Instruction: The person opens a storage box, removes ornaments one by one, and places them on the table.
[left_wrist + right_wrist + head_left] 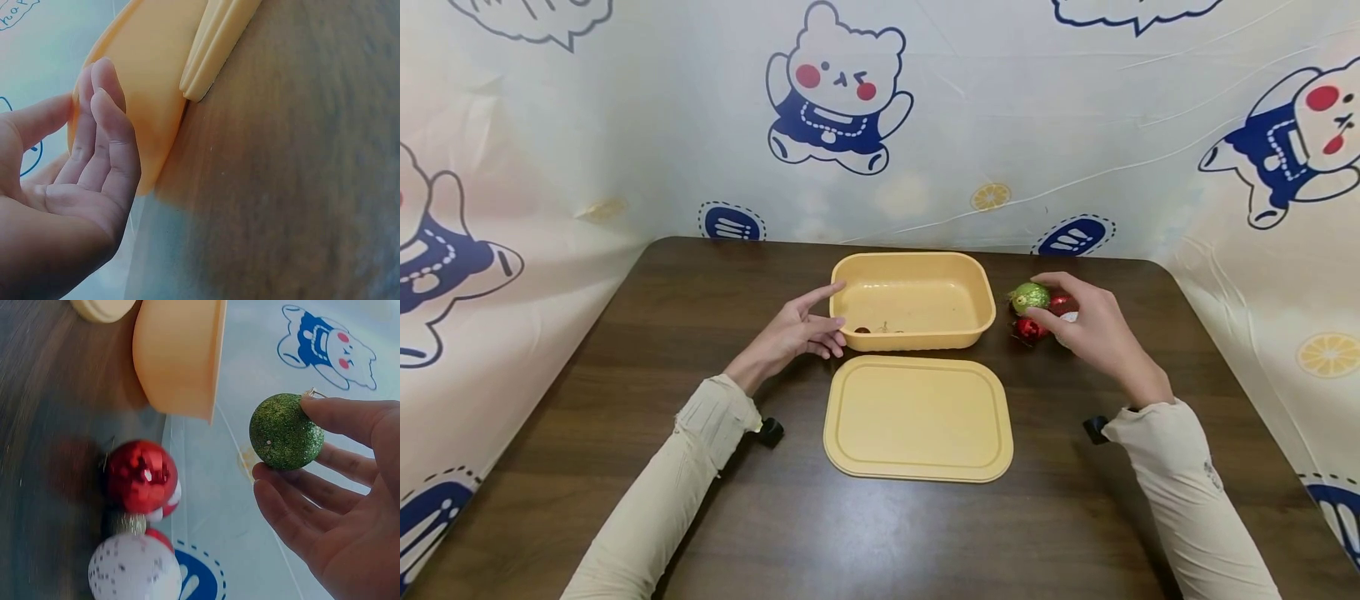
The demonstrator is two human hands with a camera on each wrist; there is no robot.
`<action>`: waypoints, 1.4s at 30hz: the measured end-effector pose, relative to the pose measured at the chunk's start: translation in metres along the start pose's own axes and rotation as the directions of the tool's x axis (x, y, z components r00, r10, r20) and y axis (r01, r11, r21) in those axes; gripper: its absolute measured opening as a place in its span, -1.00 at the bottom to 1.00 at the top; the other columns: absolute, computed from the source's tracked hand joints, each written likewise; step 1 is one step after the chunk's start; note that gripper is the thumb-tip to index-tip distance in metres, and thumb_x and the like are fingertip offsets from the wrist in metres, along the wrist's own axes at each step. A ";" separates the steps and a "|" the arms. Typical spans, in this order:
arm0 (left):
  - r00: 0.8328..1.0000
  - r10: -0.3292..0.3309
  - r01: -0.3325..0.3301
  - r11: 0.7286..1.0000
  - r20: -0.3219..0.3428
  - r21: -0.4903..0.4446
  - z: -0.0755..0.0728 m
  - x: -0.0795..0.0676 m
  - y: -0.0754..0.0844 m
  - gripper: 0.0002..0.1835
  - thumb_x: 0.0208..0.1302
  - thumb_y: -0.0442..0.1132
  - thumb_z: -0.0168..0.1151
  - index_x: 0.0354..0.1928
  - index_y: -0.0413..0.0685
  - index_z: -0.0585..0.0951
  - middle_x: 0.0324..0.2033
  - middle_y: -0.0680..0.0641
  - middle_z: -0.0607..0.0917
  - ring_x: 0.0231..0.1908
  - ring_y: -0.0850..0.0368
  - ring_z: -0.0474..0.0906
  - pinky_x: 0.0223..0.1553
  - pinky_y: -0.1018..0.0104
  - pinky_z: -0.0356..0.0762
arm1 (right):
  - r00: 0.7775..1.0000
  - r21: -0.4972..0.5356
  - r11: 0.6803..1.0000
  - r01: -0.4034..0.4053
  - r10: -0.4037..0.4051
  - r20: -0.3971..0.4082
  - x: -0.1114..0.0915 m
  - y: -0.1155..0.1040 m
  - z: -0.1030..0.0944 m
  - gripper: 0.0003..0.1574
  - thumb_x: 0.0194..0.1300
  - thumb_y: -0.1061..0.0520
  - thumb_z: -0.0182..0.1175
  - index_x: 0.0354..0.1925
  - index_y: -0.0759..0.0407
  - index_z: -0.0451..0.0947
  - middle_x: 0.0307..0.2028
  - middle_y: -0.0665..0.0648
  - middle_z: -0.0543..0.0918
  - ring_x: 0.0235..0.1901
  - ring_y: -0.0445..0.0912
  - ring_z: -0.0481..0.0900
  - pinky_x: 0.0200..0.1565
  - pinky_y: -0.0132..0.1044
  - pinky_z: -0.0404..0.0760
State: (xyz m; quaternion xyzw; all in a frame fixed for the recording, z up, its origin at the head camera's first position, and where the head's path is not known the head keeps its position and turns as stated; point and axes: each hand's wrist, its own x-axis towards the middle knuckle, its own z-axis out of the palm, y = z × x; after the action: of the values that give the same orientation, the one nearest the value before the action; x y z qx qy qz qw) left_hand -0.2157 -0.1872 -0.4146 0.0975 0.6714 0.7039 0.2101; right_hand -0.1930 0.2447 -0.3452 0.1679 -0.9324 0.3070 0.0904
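Note:
My right hand pinches a green glittery Christmas ball between thumb and fingertips; it hangs above the other balls. Below it on the table are a shiny red Christmas ball and a white speckled one, with more red partly hidden behind them. At the left end of the yellow plastic box, my left hand touches the rim with loosely extended fingers. Low inside the box, near its front wall, show a small dark round spot and thin wire-like bits.
A flat yellow lid lies on the brown wooden table, just in front of the box. Behind the table and along its sides hangs a pale cloth printed with cartoon bears.

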 end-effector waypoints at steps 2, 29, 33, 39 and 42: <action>1.000 0.001 -0.001 1.000 0.002 0.002 0.000 0.000 0.000 -0.23 0.41 -0.26 0.24 0.56 0.15 0.13 -0.46 -0.15 0.74 -0.47 0.02 0.71 -0.40 0.22 0.69 | 1.000 0.009 1.000 -0.020 0.020 -0.001 -0.003 0.003 -0.005 -0.44 0.30 -0.03 0.37 0.20 0.11 0.51 0.03 0.22 0.65 -0.05 0.12 0.60 -0.01 0.07 0.61; 1.000 -0.001 0.001 1.000 -0.007 0.012 -0.001 0.000 -0.002 -0.23 0.40 -0.20 0.27 0.56 0.18 0.15 -0.45 -0.17 0.74 -0.46 0.01 0.72 -0.40 0.21 0.70 | 0.987 0.016 0.987 -0.158 0.158 -0.010 -0.027 0.061 -0.059 -0.41 0.32 -0.03 0.34 0.20 0.21 0.49 0.11 0.32 0.57 -0.11 0.08 0.66 -0.28 -0.76 0.44; 1.000 -0.005 0.005 1.000 -0.008 0.012 0.001 0.001 -0.002 -0.22 0.40 -0.19 0.27 0.56 0.18 0.15 -0.44 -0.18 0.74 -0.46 0.00 0.72 -0.40 0.21 0.70 | 0.984 0.019 0.984 -0.178 0.178 0.013 -0.027 0.074 -0.059 -0.39 0.31 -0.01 0.36 0.20 0.27 0.48 0.08 0.37 0.57 -0.05 0.24 0.61 -0.28 -0.78 0.42; 1.000 -0.006 0.006 1.000 -0.006 0.017 0.001 0.001 -0.002 -0.23 0.41 -0.20 0.25 0.56 0.18 0.14 -0.45 -0.16 0.74 -0.46 0.00 0.72 -0.39 0.21 0.70 | 0.983 -0.019 0.983 -0.182 0.182 0.012 -0.028 0.093 -0.060 -0.43 0.28 0.08 0.39 0.13 0.35 0.50 -0.02 0.42 0.62 -0.26 -0.36 0.59 -0.30 -0.78 0.40; 1.000 -0.002 0.003 1.000 -0.009 0.021 0.000 0.000 -0.002 -0.24 0.41 -0.20 0.26 0.55 0.19 0.16 -0.45 -0.16 0.74 -0.45 0.00 0.72 -0.38 0.20 0.70 | 0.983 -0.038 0.983 -0.179 0.180 0.036 -0.027 0.097 -0.060 -0.45 0.27 0.09 0.39 0.11 0.38 0.52 -0.06 0.44 0.64 -0.21 -0.13 0.67 -0.31 -0.76 0.41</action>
State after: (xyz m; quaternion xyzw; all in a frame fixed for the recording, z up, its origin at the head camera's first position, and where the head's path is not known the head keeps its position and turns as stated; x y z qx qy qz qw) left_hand -0.2160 -0.1873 -0.4166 0.0956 0.6799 0.6970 0.2068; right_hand -0.1994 0.3613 -0.3572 0.0877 -0.9505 0.2944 0.0468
